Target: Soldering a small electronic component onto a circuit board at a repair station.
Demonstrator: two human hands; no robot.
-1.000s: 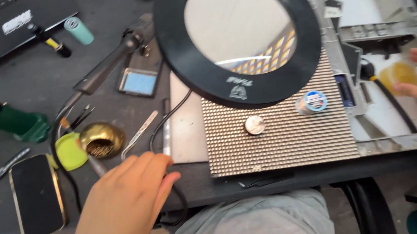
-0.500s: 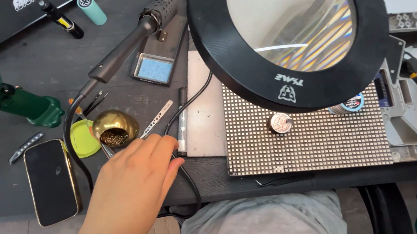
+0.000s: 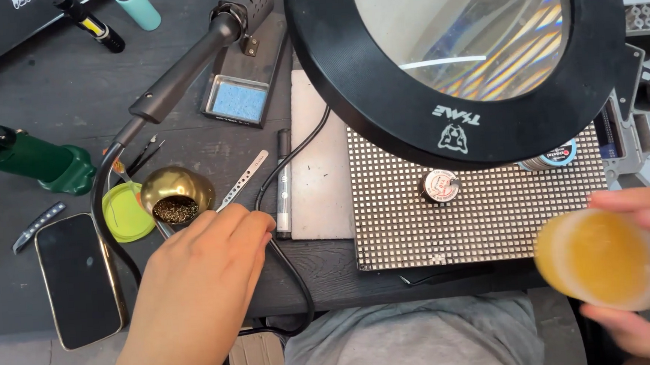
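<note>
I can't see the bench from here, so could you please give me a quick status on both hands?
Left hand flat on the bench beside the brass tip-cleaner pot, holding nothing. Right hand grips a round yellow tub, blurred. Black cable runs by left fingertips.

Even bright light, glare streaks in the magnifier lens [image 3: 459, 31], right hand [image 3: 646, 275] blurred.

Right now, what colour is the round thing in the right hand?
Translucent amber-yellow with a paler rim: the roll in the right hand, blurred, head view.
</note>
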